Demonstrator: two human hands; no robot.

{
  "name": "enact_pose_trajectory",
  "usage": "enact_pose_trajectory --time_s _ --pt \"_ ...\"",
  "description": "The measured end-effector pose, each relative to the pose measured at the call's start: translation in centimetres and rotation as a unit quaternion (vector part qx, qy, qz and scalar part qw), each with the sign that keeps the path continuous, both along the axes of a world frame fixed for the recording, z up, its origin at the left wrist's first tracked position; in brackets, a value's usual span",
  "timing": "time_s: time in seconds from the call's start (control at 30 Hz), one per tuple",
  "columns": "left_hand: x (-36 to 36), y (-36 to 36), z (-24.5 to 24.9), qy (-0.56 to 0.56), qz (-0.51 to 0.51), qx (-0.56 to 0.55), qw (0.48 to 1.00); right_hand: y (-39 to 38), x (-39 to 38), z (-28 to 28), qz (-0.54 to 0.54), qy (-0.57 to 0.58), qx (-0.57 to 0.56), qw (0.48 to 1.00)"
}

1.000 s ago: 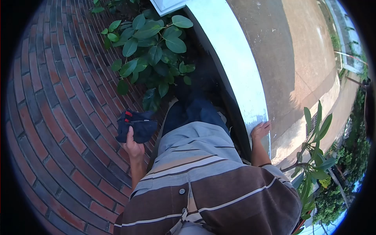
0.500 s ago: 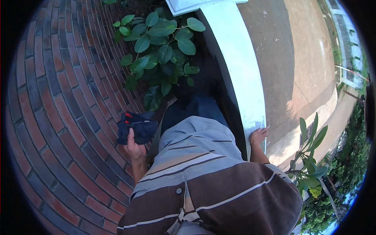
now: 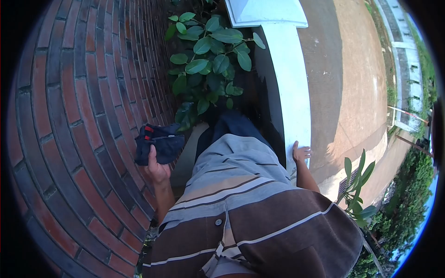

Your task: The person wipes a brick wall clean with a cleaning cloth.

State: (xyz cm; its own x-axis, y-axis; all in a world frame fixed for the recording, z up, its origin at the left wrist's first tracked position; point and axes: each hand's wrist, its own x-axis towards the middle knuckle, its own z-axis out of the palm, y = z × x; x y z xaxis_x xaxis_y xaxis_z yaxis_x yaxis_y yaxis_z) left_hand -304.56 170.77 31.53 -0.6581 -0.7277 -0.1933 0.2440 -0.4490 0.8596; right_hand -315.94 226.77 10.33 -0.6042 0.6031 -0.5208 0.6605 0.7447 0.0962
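My left hand [image 3: 158,171] grips a dark navy folded cloth item [image 3: 160,146] with red tabs at its upper left corner. My thumb presses on its near face, and the other fingers are hidden behind it. The bundle is held up in front of the brick wall [image 3: 92,143]. On the other side of my body, my right hand [image 3: 301,152] rests at the top of the white ledge [image 3: 293,92], thumb apart from the fingers, holding nothing. A striped shirt [image 3: 278,222] and dark trousers cover my body between the two hands.
A leafy plant [image 3: 218,55] grows ahead in the narrow gap between brick wall and ledge. A wider white cap [image 3: 266,13] tops the ledge's far end. Beyond lies brown paved ground [image 3: 361,69]. Another plant [image 3: 359,185] stands at right, behind my right arm.
The view has shifted, with the far plant and ledge cap now lower and farther right. My right hand's thumb has spread from its fingers. The navy cloth stays in my left hand.
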Motion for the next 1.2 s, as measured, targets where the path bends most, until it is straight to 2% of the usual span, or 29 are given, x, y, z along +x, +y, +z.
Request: enact_pose_trajectory --time_s 0.17,0.3,0.47,0.57,0.6,0.63,0.8,0.87,0.97,1.17,1.2 --pt "3.1 0.8 -1.6 -0.013 0.045 0.042 0.998 -0.7 0.0 0.2 -0.004 -0.031 0.002 1.000" --pt "3.3 2.6 -0.3 -0.023 0.098 0.057 0.993 0.5 -0.4 -0.7 -0.016 -0.060 0.003 0.998" --pt "5.0 2.4 -2.2 -0.036 0.126 0.034 0.991 -0.5 -0.2 0.0 -0.030 -0.063 -0.002 0.998" --pt "4.8 2.9 -2.0 -0.024 0.144 0.042 0.988 1.7 0.3 -4.5 -0.022 -0.035 0.067 0.997" --pt "4.7 3.0 -2.0 -0.017 0.149 0.046 0.988 1.6 0.0 -4.2 -0.021 -0.061 0.074 0.995" --pt "5.5 1.8 -3.1 -0.002 0.148 0.045 0.988 1.1 1.0 -5.2 -0.024 -0.055 0.061 0.996" --pt "6.1 3.2 -2.1 -0.009 0.176 0.029 0.984 2.3 0.1 -4.1 -0.034 -0.105 0.034 0.993" --pt "7.4 2.3 -2.4 0.012 0.172 0.029 0.985 1.8 0.2 -3.8 -0.028 -0.107 0.026 0.993" --pt "8.5 3.3 -2.7 -0.007 0.222 0.017 0.975 1.8 -0.6 -2.9 -0.001 -0.123 0.009 0.992" --pt "8.6 3.7 -0.8 0.041 0.209 0.025 0.977 0.7 -3.2 -1.3 0.081 -0.149 -0.030 0.985" --pt "8.9 4.2 -1.5 0.026 0.238 0.052 0.970 0.4 -4.0 -0.8 0.100 -0.162 -0.036 0.981"
